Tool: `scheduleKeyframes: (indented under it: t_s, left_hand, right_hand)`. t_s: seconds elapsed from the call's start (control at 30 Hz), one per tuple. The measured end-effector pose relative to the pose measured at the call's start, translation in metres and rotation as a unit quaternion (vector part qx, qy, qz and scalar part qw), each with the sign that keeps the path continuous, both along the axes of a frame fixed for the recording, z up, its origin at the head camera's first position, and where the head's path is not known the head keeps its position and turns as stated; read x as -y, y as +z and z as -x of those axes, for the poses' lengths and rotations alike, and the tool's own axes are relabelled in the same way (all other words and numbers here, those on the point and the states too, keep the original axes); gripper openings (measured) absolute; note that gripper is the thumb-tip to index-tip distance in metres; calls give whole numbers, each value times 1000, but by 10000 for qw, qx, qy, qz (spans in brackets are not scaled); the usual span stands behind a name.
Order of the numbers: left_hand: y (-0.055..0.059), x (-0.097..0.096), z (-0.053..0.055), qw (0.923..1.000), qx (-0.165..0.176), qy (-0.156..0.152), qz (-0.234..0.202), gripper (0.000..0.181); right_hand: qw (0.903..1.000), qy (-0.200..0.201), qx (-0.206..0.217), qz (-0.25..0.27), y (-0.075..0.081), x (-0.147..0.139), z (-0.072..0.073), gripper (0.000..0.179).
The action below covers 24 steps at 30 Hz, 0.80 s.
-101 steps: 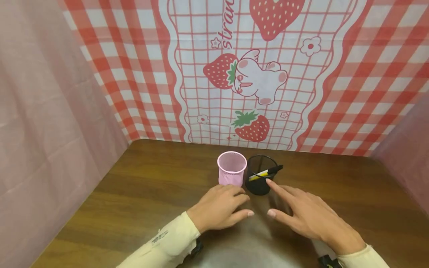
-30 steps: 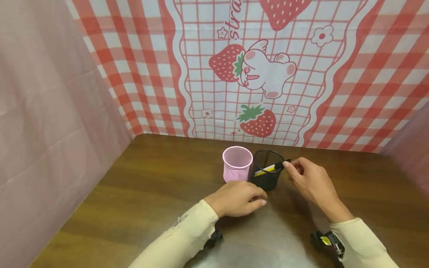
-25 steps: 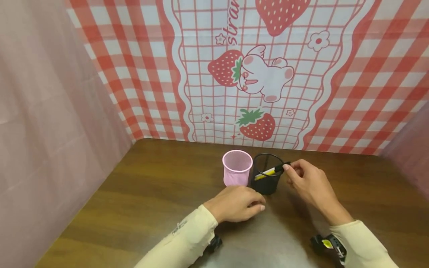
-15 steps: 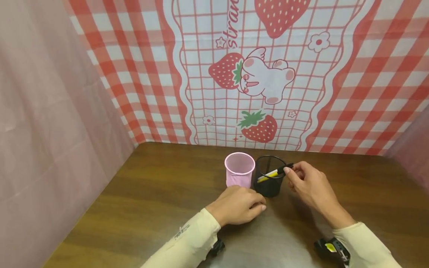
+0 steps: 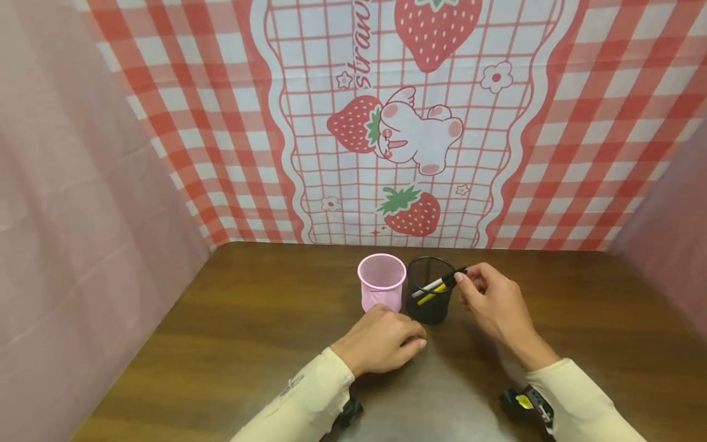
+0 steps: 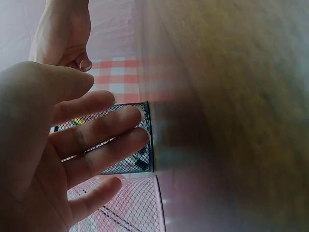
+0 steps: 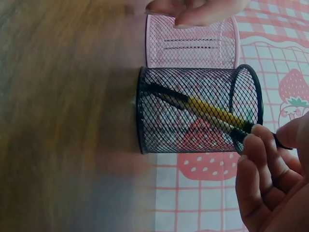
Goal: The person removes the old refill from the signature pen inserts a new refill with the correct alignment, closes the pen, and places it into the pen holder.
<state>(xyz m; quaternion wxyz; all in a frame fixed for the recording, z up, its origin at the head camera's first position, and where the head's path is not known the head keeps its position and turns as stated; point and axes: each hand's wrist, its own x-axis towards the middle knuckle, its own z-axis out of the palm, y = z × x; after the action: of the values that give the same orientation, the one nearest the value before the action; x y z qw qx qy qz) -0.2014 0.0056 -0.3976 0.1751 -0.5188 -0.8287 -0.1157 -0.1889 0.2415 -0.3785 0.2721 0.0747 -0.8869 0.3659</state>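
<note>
In the head view a black mesh pen cup [image 5: 426,310] stands upright on the table. Two pens with black ends lean in it: a yellow pen [image 7: 212,110] and a white pen [image 5: 428,287]. My right hand [image 5: 497,307] is at the cup's right rim; its thumb and fingers pinch the black end of the yellow pen. The white pen's end is close to those fingers, partly hidden. My left hand [image 5: 381,341] is low in front of the pink mesh cup [image 5: 381,294], fingers loosely bent and holding nothing. Whether it touches either cup I cannot tell.
Both cups stand side by side toward the back of the brown wooden table [image 5: 248,319]. Behind it hangs a red-and-white strawberry cloth [image 5: 497,141]. Pink curtains [image 5: 83,215] close off the sides. Each wrist wears a black camera [image 5: 519,405].
My right hand has gone from in front of the black cup to the pens' ends and pinches there. The pens now lie farther apart. My left hand has shifted slightly right against the cups.
</note>
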Motion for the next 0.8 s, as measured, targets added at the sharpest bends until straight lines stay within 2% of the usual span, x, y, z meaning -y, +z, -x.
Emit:
scheduleKeyframes:
  t_s: [0.1,0.27,0.5,0.6,0.8]
  left_hand:
    - [2,-2,2,10000,-36,-64,-16,12]
    - [4,-2,3,9998,-87,73,147,11]
    - [7,-2,-1,9983,-331,211,421,12]
    - [6,-1,-3,9979,-355,251,485,13]
    - [3,3,-4,9979,-382,374,364,13]
  right_hand:
    - [9999,-50,-71,97,0,-2,-2,16]
    - [9995,-147,-192,221,0,-2,-4,15]
    - [9963,186,-227,807,6,2,-3,18]
    - [9954,225,-243,895,5,4,-4,18]
    - [9935,232,-389,1043,6,7,-7,17]
